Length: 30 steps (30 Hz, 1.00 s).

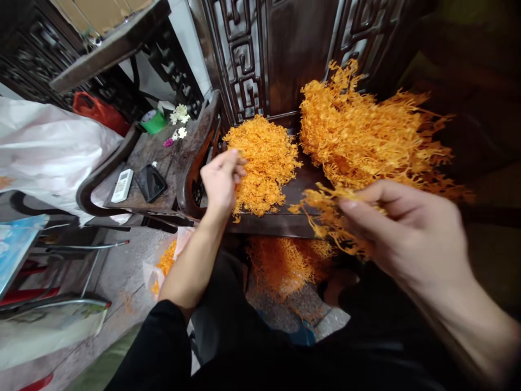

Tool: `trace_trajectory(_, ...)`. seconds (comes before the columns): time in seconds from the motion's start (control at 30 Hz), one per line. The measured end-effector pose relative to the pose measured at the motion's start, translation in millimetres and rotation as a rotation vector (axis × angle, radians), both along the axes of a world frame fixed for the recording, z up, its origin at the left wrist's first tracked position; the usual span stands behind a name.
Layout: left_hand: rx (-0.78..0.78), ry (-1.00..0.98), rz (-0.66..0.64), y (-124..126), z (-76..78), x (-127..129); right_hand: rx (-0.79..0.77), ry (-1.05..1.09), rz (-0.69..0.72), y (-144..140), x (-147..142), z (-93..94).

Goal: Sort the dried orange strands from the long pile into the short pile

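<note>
Orange plastic sprig (325,217) pinched in my right hand (407,239), long axis running left–right, tips pointing left, near the dark wooden surface (293,190). My left hand (222,179) pinches bits at the small heap (262,163), farther left.

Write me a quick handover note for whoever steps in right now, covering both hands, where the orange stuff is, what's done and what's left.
Left hand: fingers pinched together over the small orange pile on the dark wooden seat; whether it holds a piece cannot be told.
Right hand: shut on a branched orange sprig, near the seat's front edge.
Done: the fine loose pile at the seat's left.
Left: the big heap of whole orange branches at the seat's right, against the carved back.
More orange scraps lie on the floor under the seat and in a bag to the left.
A remote and a phone lie on the neighbouring chair.
</note>
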<state>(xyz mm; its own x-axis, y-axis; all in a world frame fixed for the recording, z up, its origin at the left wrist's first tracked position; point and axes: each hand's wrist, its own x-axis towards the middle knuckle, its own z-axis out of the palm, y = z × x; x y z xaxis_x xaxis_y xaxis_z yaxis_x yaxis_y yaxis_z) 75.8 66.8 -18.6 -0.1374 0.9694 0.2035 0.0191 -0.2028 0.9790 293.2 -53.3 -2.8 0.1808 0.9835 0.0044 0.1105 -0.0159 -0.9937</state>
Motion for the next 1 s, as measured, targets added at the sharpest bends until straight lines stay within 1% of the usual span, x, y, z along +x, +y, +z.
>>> trace_trajectory(0.1, -0.078, -0.001, -0.472, -11.0, 7.8, 3.7, -0.023, -0.144, 0.152, 4.8, -2.1, -1.7)
trace_trajectory(0.13, -0.112, -0.013, -0.618, -17.5, 11.7, 5.2, -0.032, -0.18, 0.184, 7.1, -3.8, -2.1)
trace_trajectory(0.17, -0.144, -0.034, -0.733, -23.7, 15.9, 6.0, -0.035, -0.205, 0.201, 9.3, -5.4, -2.4)
trace_trajectory(0.2, -0.172, -0.057, -0.82, -28.7, 20.1, 5.6, -0.034, -0.216, 0.211, 11.1, -6.8, -2.7)
trace_trajectory(0.27, -0.198, -0.046, -0.94, -34.4, 27.8, 2.5, -0.032, -0.216, 0.22, 13.5, -8.5, -3.9)
trace_trajectory(0.33, -0.17, 0.072, -1.025, -36.0, 32.4, -0.8, -0.039, -0.203, 0.213, 15.0, -9.0, -6.5)
trace_trajectory(0.37, -0.136, 0.143, -1.04, -36.5, 32.8, -1.3, -0.045, -0.194, 0.215, 15.6, -9.0, -8.1)
trace_trajectory(0.43, -0.066, 0.254, -0.995, -39.6, 29.2, 0.9, -0.051, -0.191, 0.243, 17.0, -9.0, -11.3)
trace_trajectory(0.5, -0.052, 0.29, -0.867, -45.6, 20.4, 6.8, -0.051, -0.222, 0.286, 17.5, -10.0, -12.9)
trace_trajectory(0.53, -0.08, 0.277, -0.792, -48.8, 14.9, 10.4, -0.049, -0.249, 0.302, 17.2, -11.2, -12.8)
trace_trajectory(0.6, -0.18, 0.173, -0.666, -52.0, 4.3, 16.4, -0.041, -0.32, 0.309, 14.1, -15.8, -11.3)
trace_trajectory(0.67, -0.26, -0.025, -0.513, -46.5, -2.8, 17.2, -0.048, -0.373, 0.348, 7.7, -22.4, -9.2)
trace_trajectory(0.73, -0.266, -0.206, -0.309, -31.4, -5.2, 10.0, -0.085, -0.391, 0.473, -0.4, -28.5, -7.8)
trace_trajectory(0.77, -0.252, -0.252, -0.209, -21.7, -5.1, 3.5, -0.107, -0.388, 0.55, -3.8, -30.0, -7.6)
trace_trajectory(0.8, -0.247, -0.245, -0.147, -11.9, -4.9, -4.3, -0.125, -0.381, 0.614, -6.2, -29.8, -7.7)
trace_trajectory(0.83, -0.259, -0.18, -0.138, -3.1, -4.9, -12.6, -0.131, -0.369, 0.637, -7.2, -27.7, -8.0)
trace_trajectory(0.87, -0.281, -0.081, -0.154, 4.1, -5.7, -20.8, -0.131, -0.353, 0.624, -6.7, -23.7, -8.4)
trace_trajectory(0.9, -0.309, 0.042, -0.188, 9.2, -7.5, -28.2, -0.131, -0.327, 0.577, -5.0, -18.3, -8.8)
trace_trajectory(0.97, -0.357, 0.305, -0.253, 13.6, -14.4, -39.4, -0.136, -0.216, 0.411, 0.3, -5.9, -9.5)
trace_trajectory(1.0, -0.356, 0.446, -0.265, 13.6, -19.2, -43.1, -0.141, -0.113, 0.33, 2.8, -0.3, -9.7)
